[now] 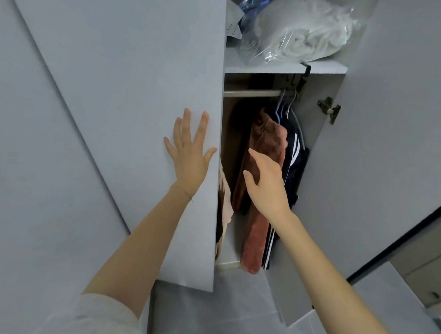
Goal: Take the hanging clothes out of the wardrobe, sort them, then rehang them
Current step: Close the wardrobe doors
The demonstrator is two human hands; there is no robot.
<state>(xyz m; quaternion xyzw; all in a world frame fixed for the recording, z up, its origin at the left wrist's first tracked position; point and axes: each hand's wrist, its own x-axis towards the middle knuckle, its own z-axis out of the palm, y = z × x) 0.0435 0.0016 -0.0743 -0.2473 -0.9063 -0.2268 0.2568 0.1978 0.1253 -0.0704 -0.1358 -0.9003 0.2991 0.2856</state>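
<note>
Right grip point(267, 184) hovers at long, fuzzy rust-pink hanging garment point(268, 138).

Two arms show, both bare along the forearm. The left hand point(189, 155) has a thin, thread-like band point(184, 191) round its wrist, with a short end sticking out. At the lower left of the frame a loose, pale grey sleeve point(99, 318) of soft cloth covers the left arm near the elbow. The right hand point(267, 184) and its forearm are bare down to the lower right edge.
</note>
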